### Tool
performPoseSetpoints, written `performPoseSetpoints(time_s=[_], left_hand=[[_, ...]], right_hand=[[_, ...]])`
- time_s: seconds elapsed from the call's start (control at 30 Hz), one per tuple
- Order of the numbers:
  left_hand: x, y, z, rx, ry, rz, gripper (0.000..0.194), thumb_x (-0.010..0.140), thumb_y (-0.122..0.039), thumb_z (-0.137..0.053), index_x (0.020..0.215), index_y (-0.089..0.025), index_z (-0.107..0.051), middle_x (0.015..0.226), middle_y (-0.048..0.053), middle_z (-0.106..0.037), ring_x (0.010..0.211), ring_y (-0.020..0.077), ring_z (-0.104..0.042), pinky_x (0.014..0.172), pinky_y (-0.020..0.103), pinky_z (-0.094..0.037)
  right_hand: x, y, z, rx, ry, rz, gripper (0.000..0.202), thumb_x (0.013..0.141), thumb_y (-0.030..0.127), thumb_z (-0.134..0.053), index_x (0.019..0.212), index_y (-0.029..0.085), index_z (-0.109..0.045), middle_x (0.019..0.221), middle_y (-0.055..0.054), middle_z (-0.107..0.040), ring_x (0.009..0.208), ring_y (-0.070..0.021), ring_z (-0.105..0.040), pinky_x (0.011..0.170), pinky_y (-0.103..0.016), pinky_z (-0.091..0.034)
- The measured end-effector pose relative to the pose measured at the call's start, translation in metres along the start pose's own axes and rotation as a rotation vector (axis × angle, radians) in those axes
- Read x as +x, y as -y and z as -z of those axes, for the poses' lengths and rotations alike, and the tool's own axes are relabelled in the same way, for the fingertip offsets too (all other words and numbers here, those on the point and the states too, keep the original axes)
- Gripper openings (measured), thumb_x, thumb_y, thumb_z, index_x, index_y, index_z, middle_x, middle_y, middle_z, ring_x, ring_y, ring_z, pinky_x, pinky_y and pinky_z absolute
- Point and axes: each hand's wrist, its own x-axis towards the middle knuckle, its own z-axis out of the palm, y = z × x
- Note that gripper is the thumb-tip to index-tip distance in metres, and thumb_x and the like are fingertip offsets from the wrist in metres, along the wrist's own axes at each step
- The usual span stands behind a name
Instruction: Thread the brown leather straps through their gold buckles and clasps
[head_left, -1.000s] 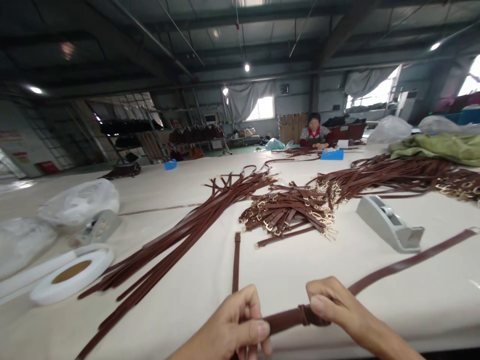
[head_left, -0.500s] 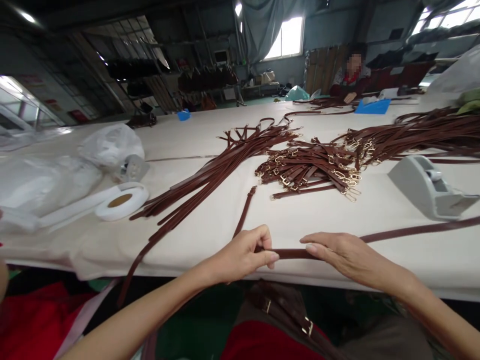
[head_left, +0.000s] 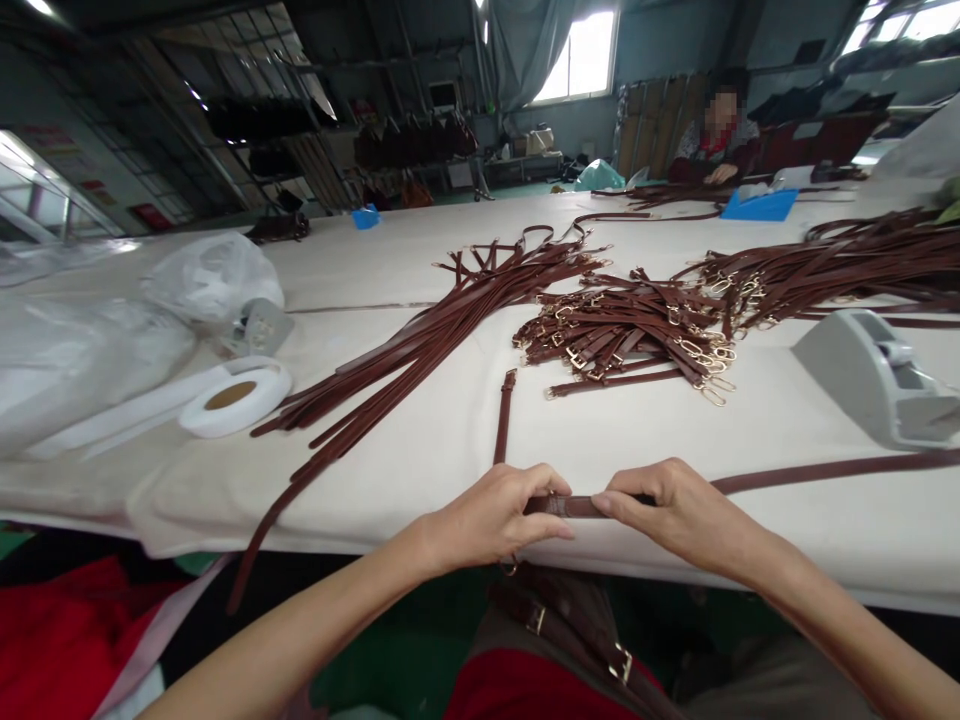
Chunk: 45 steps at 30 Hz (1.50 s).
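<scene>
1 brown strap (head_left: pixel 581 507) at counter (head_left: pixel 420 455) near edge, right fingers (head_left: pixel 613 504) clamped on it, left fingers (head_left: pixel 551 528) around it, grip unclear, 2 grey dispensers (head_left: pixel 862 375), 1 white roll (head_left: pixel 259 402) toward left edge

Since 0.5 s ago, the left hand (head_left: pixel 496 515) has uncurled, thumb and fingers now reaching along the brown strap's (head_left: pixel 582 507) edges; the right hand (head_left: pixel 675 512) has bent its straightened fingers into a pinch. The 2 hands are closer together.

Daylight is coming through a window (head_left: pixel 579 58), a grey curtain (head_left: pixel 529 55) is hanging beside it, and green floor (head_left: pixel 401 640) is showing below the tabletop (head_left: pixel 420 450).
</scene>
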Motion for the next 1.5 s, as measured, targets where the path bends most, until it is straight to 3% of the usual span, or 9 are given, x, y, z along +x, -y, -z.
performPoseSetpoints(time_s=[0.2,0.4,0.6,0.73,0.93,1.13,1.3,1.4,1.5], left_hand=[[0.006,0.0,-0.004,0.041,0.021,-0.104,0.023,0.091,-0.032,-0.069,0.108,-0.017,-0.065,0.079,-0.001,-0.065,0.069,0.0137,-0.058,0.066,0.022,-0.04],[0.021,-0.001,-0.01,-0.035,0.057,-0.191,0.022,0.093,-0.031,-0.065,0.11,-0.017,-0.065,0.082,0.001,-0.067,0.07,0.0143,-0.058,0.067,0.022,-0.041],[0.027,0.008,-0.012,-0.192,0.043,-0.103,0.023,0.087,-0.031,-0.072,0.104,-0.018,-0.062,0.074,-0.005,-0.063,0.066,0.0117,-0.053,0.064,0.022,-0.038],[0.021,0.011,-0.009,-0.324,-0.026,0.011,0.016,0.087,-0.029,-0.07,0.09,-0.018,-0.058,0.074,-0.005,-0.063,0.066,0.0115,-0.053,0.064,0.023,-0.039],[0.024,0.009,-0.016,-0.389,-0.066,0.014,0.012,0.085,-0.027,-0.068,0.087,-0.017,-0.061,0.071,-0.004,-0.06,0.066,0.012,-0.051,0.064,0.025,-0.038],[0.035,0.009,-0.025,-0.486,0.05,-0.004,0.011,0.086,-0.025,-0.066,0.092,-0.017,-0.06,0.082,0.001,-0.069,0.077,0.0161,-0.062,0.073,0.028,-0.045],[0.043,0.029,-0.009,-0.44,0.171,0.086,0.012,0.084,-0.027,-0.065,0.089,-0.018,-0.059,0.077,-0.001,-0.069,0.074,0.0149,-0.061,0.069,0.026,-0.044],[0.049,0.05,0.0,-0.371,0.144,0.106,0.015,0.083,-0.032,-0.065,0.086,-0.018,-0.059,0.076,-0.002,-0.065,0.073,0.0156,-0.057,0.069,0.027,-0.041],[0.056,0.067,0.0,-0.314,0.075,0.103,0.02,0.085,-0.037,-0.062,0.086,-0.018,-0.058,0.078,-0.001,-0.06,0.074,0.0165,-0.053,0.069,0.028,-0.038]], right_hand=[[0.004,0.006,-0.006,-0.065,-0.073,-0.036,0.04,0.089,0.047,-0.043,0.059,0.02,-0.045,0.058,0.003,-0.036,0.059,-0.013,-0.034,0.058,-0.031,-0.022],[0.007,-0.005,-0.017,0.142,-0.077,0.028,0.044,0.092,0.053,-0.042,0.064,0.019,-0.049,0.059,0.004,-0.039,0.059,-0.0123,-0.036,0.056,-0.028,-0.026],[0.007,-0.015,-0.015,0.134,-0.092,0.068,0.047,0.095,0.056,-0.04,0.069,0.02,-0.053,0.063,0.003,-0.047,0.061,-0.013,-0.041,0.06,-0.028,-0.027],[0.005,-0.017,-0.013,0.063,-0.13,0.066,0.047,0.097,0.056,-0.039,0.068,0.02,-0.049,0.06,0.004,-0.042,0.059,-0.0129,-0.039,0.06,-0.028,-0.026],[0.007,-0.018,-0.016,0.106,-0.122,0.079,0.046,0.098,0.055,-0.038,0.07,0.02,-0.05,0.061,0.004,-0.042,0.059,-0.0131,-0.04,0.06,-0.028,-0.028],[0.011,-0.022,-0.024,0.191,-0.046,0.09,0.05,0.098,0.058,-0.036,0.073,0.019,-0.056,0.063,0.004,-0.046,0.06,-0.0126,-0.042,0.059,-0.026,-0.03],[-0.003,-0.03,0.005,-0.004,0.048,-0.028,0.039,0.094,0.053,-0.051,0.079,0.02,-0.066,0.061,0.003,-0.052,0.059,-0.0133,-0.046,0.058,-0.026,-0.029],[-0.03,-0.046,0.037,-0.187,0.001,-0.188,0.022,0.087,0.043,-0.063,0.086,0.021,-0.068,0.068,0.0,-0.064,0.064,-0.0168,-0.057,0.06,-0.027,-0.033],[-0.074,-0.07,0.064,-0.379,-0.108,-0.332,0.012,0.085,0.034,-0.067,0.085,0.022,-0.067,0.072,-0.003,-0.069,0.069,-0.0204,-0.062,0.062,-0.029,-0.035]])
